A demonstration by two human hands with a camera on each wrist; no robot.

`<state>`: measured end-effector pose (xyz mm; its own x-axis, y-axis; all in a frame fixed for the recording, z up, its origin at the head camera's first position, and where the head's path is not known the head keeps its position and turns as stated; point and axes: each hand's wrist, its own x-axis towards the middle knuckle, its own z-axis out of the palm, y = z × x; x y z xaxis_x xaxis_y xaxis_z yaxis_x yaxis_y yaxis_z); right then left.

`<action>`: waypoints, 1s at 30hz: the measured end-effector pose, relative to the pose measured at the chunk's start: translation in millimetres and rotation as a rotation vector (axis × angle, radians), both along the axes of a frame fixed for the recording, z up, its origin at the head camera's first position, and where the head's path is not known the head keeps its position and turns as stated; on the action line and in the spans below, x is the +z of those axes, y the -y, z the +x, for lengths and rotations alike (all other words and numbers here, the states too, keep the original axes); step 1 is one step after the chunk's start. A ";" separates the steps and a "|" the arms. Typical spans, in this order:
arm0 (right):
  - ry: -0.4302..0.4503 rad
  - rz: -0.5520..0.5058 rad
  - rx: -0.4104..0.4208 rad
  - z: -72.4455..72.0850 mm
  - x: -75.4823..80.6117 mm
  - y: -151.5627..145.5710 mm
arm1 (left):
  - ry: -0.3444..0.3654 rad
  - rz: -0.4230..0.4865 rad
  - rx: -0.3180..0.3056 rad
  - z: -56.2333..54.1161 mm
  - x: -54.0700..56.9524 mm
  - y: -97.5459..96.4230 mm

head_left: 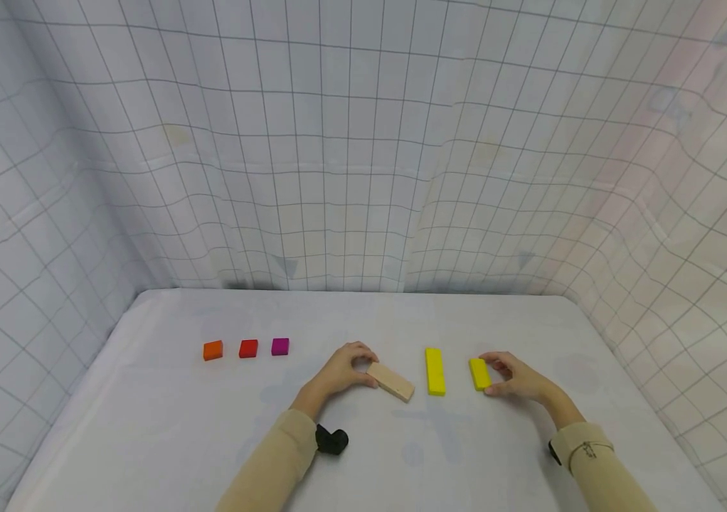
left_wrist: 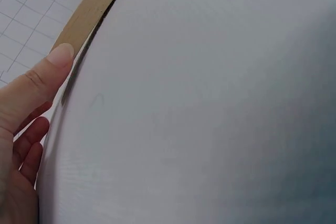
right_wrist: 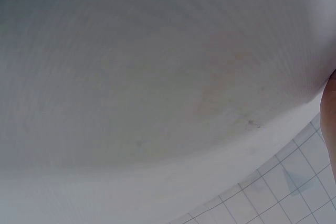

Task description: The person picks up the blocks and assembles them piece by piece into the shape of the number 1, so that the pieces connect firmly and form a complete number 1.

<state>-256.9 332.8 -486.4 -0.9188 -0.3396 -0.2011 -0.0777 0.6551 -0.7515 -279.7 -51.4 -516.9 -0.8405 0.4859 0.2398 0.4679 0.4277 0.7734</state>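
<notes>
My left hand [head_left: 342,368] holds one end of a plain wooden block [head_left: 392,382], which lies at a slant near the middle of the table. In the left wrist view the thumb [left_wrist: 60,56] presses on the side of that block [left_wrist: 97,11], and a dark gap or shadow runs along its lower edge. To the right, my right hand [head_left: 517,377] pinches a short yellow block [head_left: 480,374] by its two ends. Between the two hands lies a longer yellow block [head_left: 435,371], touched by neither. Only a sliver of the right hand [right_wrist: 329,124] shows in the right wrist view.
An orange block [head_left: 213,350], a red block [head_left: 248,348] and a purple block [head_left: 280,346] sit in a spaced row on the left of the white table [head_left: 165,427]. Gridded white cloth [head_left: 363,142] hangs behind the table and along both sides.
</notes>
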 end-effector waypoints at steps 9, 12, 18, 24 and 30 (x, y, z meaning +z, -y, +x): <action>0.001 0.013 -0.006 0.0 -1.1 -0.8 | 0.017 0.055 0.015 6.8 0.9 5.1; 0.001 0.005 -0.005 -0.1 -1.2 -0.8 | 0.033 0.080 0.035 10.2 0.9 7.7; -0.007 -0.003 0.002 -0.3 -1.9 -0.8 | 0.058 0.150 0.105 20.5 0.0 14.0; -0.013 -0.008 0.008 -0.1 -2.1 -1.2 | 0.065 0.178 0.179 36.5 3.2 20.3; -0.006 0.006 0.005 1.0 0.0 0.3 | 0.069 0.158 0.217 55.3 5.0 26.5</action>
